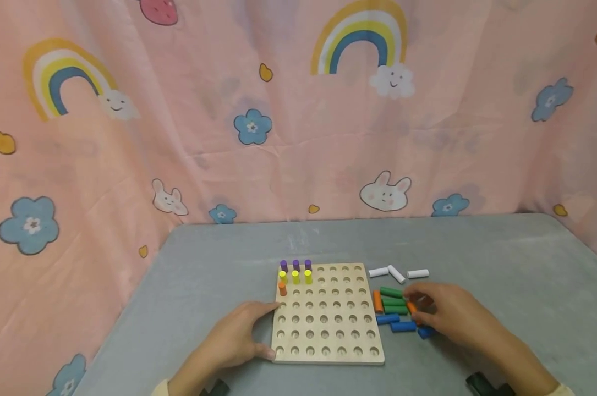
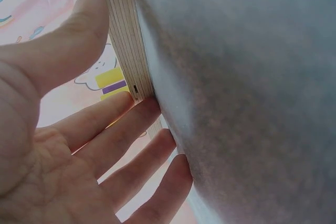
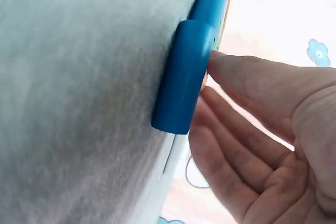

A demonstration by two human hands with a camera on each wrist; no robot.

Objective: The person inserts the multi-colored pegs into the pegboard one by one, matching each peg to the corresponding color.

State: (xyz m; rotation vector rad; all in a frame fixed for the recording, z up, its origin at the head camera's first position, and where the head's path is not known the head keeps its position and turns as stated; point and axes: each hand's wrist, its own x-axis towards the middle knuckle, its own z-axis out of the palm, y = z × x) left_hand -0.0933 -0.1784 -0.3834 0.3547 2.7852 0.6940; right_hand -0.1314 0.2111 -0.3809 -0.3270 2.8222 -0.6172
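A wooden peg board [image 1: 332, 357] with rows of round holes lies flat on the table. My left hand [image 1: 234, 335] rests along its left side, thumb near the front corner and fingertips touching the edge. Three purple pegs [image 1: 295, 265], three yellow pegs [image 1: 295, 277] and one orange peg [image 1: 282, 289] stand upright at its back left. Right of the board, my right hand [image 1: 452, 311] pinches another orange peg [image 1: 411, 308] between thumb and fingers. A blue peg [image 3: 181, 80] lies close by the right hand; in the right wrist view the pinched peg is mostly hidden.
Loose green pegs [image 1: 394, 310], an orange peg [image 1: 378, 301] and blue pegs [image 1: 403, 326] lie right of the board. Three white pegs [image 1: 417, 273] lie behind them. A pink patterned curtain [image 1: 288, 165] hangs behind the grey table [image 1: 219, 247].
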